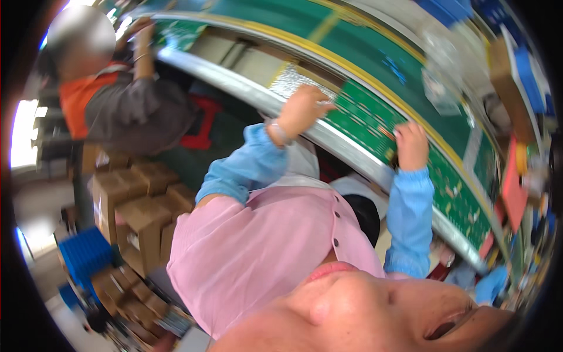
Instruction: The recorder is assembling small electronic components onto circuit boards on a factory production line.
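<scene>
A green circuit board [359, 112] with rows of pale parts lies along the bench in front of me. At its left end is my left hand [304, 110], fingers bent together near the board's edge and a silvery patterned sheet [287, 81]; what they pinch, if anything, is too small to tell. My right hand [412, 145] is over the board's right part, its thumb and fingertips drawn together by some small orange-brown parts [385, 132]. Anything between those fingertips is hidden. More green board [457, 190] with scattered small parts continues to the right of this hand.
A metal rail [229, 88] edges the bench on my side. Beyond runs a green conveyor belt [363, 44] with yellow borders. Clear plastic bags [440, 76] and a red-pink panel [512, 185] stand right. A co-worker [126, 108] sits left, near a red stool [202, 122] and cardboard boxes [141, 220].
</scene>
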